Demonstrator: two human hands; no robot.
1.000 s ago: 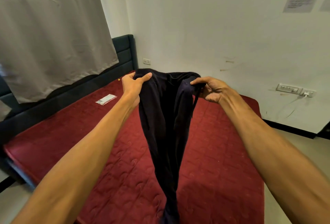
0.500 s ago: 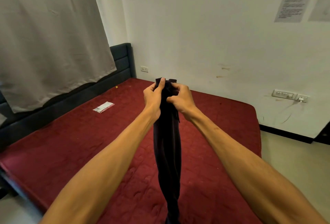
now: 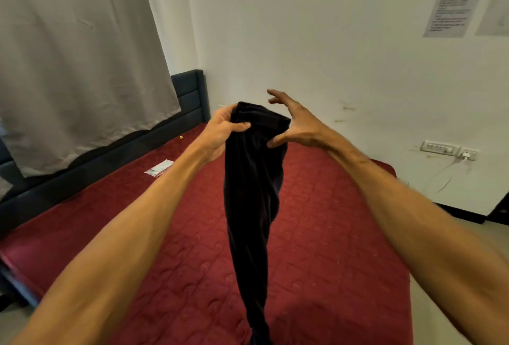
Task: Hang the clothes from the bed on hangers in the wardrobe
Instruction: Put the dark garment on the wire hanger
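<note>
- Dark garment (image 3: 253, 193): navy-black cloth, bunched at the top and held up in the air above the bed. Hangs straight down in one long narrow fold, with the lower end cut off by the bottom edge of the view. Kind of clothing not clear.
- Left hand (image 3: 220, 135): at the garment's upper left corner. Fingers curled behind the cloth, thumb pressed across the front, pinching the bunched top edge. Only visible grip on the garment.
- Right hand (image 3: 297, 124): just beside the garment's upper right corner. Fingers spread wide and lightly bent, grasping nothing. Thumb tip at the cloth's right edge, contact not certain.
- Bed (image 3: 330, 234): dark red quilted mattress, lying beneath both forearms and the hanging garment.
- Headboard (image 3: 190, 91): dark, padded, along the far left side of the bed, partly covered by the curtain.
- Curtain (image 3: 82, 69): pale grey, hanging at upper left.
- Packet (image 3: 159, 168): small, flat, white, on the mattress near the headboard, left of the left forearm and well apart from the garment.
- Yellow speck (image 3: 181, 137): on the mattress close to the headboard, too small to identify.
- Wall (image 3: 303, 28): white, behind the bed, with brownish marks to the right of the right hand.
- Switch panel (image 3: 439, 148): on the wall at right, next to a socket (image 3: 466, 154) with a white plug and a thin cable trailing down.
- Paper sheet (image 3: 451, 7): fixed high on the wall at upper right, print too blurred to read.
- Floor (image 3: 454, 248): pale, to the right of the bed.
</note>
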